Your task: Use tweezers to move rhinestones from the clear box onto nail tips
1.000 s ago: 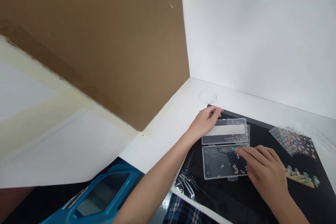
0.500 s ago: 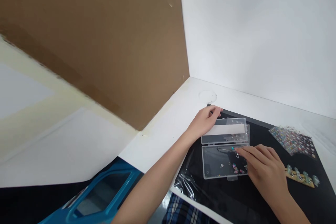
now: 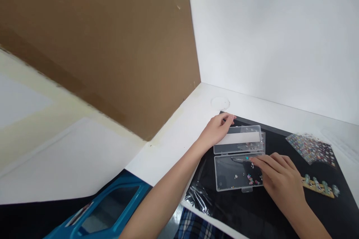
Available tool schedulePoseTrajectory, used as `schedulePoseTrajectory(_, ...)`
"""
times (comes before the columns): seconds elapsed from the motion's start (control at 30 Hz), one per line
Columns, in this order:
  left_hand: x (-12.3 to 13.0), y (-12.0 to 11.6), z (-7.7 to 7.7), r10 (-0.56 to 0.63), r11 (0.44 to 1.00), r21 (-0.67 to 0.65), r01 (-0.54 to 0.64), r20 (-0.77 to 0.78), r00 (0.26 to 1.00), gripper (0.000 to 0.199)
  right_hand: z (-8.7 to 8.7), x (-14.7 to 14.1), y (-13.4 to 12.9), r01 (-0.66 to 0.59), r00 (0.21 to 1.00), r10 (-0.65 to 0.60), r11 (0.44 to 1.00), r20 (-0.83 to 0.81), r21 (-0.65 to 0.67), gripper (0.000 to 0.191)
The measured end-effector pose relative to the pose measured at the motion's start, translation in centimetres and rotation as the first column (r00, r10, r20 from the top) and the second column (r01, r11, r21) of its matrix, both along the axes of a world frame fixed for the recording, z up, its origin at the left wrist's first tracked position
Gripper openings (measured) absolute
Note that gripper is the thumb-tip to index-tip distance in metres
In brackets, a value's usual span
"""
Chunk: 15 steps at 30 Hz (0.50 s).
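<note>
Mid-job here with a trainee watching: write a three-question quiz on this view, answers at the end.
1. True or false: the clear case is fully shut.
2. Which hand holds the thin tool above the case?
3. Fill in the colour: the case lies on a ____ mat.

Key: 1. False, its lid is open. 2. The right hand. 3. Black.

The left arm (image 3: 165, 185) is slanting up from the bottom edge, left of centre, with the left hand (image 3: 215, 130) bending its fingers inward just right of centre. The right arm (image 3: 311, 216) is rising from the lower right; the right hand (image 3: 283, 179) is pointing leftward, its back facing up, fingers pinching.
</note>
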<state>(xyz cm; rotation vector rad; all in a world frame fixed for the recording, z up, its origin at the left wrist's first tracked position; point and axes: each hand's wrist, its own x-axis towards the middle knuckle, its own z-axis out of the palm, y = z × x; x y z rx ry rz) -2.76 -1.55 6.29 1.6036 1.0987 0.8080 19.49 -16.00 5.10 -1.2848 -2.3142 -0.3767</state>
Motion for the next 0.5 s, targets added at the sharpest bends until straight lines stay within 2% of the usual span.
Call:
schedulePoseTrajectory(0.3,-0.10,0.13,-0.12,-0.011,1.000,0.004,0.011,-0.017,1.000,0.036,0.55,-0.33,-0.06,0.000,1.000,0.000,1.000,-0.016,0.002,0.041)
schedulePoseTrajectory(0.5,-0.02,0.17,-0.43,-0.007,1.000,0.003,0.007,-0.011,1.000,0.036,0.27,-0.61,0.09,0.006,1.000,-0.006,1.000,-0.024,0.001,0.043)
